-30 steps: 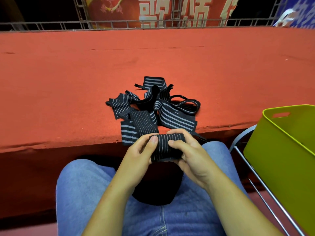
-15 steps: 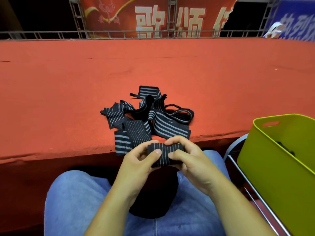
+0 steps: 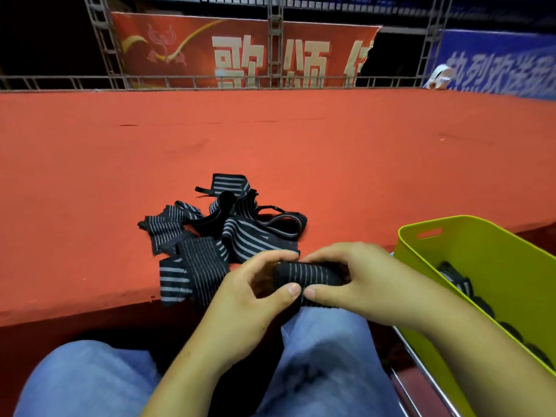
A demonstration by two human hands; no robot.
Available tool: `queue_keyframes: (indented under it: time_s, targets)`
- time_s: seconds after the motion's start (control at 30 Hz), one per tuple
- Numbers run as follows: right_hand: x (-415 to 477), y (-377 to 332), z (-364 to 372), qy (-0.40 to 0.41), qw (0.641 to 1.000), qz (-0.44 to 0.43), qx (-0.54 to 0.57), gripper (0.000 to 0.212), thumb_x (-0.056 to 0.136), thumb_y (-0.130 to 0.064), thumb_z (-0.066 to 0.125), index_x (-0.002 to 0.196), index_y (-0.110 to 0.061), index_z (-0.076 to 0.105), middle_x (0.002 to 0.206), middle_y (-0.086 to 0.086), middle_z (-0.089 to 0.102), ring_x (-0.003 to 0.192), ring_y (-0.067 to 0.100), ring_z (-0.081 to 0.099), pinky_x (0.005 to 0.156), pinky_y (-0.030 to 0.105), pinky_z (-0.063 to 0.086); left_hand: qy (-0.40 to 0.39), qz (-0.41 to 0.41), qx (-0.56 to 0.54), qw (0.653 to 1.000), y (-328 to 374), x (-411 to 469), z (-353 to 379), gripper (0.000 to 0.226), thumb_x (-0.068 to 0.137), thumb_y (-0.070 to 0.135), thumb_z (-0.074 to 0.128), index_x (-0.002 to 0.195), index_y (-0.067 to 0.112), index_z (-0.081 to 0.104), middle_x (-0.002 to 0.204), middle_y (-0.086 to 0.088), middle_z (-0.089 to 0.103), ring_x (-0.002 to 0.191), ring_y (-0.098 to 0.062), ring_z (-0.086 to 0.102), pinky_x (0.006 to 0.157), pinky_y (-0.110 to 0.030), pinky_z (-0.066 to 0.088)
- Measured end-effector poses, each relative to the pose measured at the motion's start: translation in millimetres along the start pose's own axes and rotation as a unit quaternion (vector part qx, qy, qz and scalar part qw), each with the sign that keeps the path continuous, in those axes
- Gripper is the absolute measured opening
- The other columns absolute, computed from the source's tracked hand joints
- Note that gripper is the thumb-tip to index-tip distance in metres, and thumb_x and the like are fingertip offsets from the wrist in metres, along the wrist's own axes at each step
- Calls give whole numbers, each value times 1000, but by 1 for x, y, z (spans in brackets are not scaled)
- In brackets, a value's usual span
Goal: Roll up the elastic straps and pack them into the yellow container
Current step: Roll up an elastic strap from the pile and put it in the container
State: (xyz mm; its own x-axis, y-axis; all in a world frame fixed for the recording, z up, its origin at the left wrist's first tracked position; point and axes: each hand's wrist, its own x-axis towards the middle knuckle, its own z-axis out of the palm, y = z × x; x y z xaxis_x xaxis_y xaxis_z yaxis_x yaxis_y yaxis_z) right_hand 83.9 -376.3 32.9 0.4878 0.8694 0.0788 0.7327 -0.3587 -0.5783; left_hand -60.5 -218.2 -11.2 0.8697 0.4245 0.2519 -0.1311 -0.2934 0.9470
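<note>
Red carpeted surface: unchanged; the loose stock is borne near its front edge. Yellow container, at the right beside the knee: finished rolled straps are seen inside, more of the interior being shown than a second ago. Pile of unrolled striped elastic straps: left as it was, one end draped over the edge. Left hand and right hand: held together above the lap, fingers curled and clamped on the strap roll from either end, thumbs nearly meeting. Strap roll: a broader, looser band a second ago, now drawn into a narrow, tight cylinder; a remaining tail cannot be made out. Rolling is judged nearly finished, with transfer to the container judged next.
</note>
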Motion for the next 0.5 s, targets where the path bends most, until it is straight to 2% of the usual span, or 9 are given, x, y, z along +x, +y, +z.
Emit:
queue_keyframes:
  time_s: [0.2,0.3,0.5]
  targets:
    - [-12,6,-52,-17,985,0,-172,39,82,-55,79,117,-36,74,102,-12,71,95,7,65,88,37,54,-37,11,-7,999,15,23,42,42,91,0,75,121,27,67,107,16,76,99,3,71,82,-9,50]
    - [-20,16,-73,-37,970,17,-239,40,83,-54,79,114,-29,75,102,-5,74,95,15,66,87,40,53,-52,7,-12,999,17,35,68,38,89,3,79,117,27,67,106,9,77,100,-5,73,83,-15,53]
    - [-41,42,-102,-40,958,36,-283,34,84,-54,79,106,-28,75,92,0,74,86,17,66,78,39,54,-86,13,-4,996,20,55,113,31,86,4,82,109,22,70,100,9,78,97,-8,74,83,-19,55]
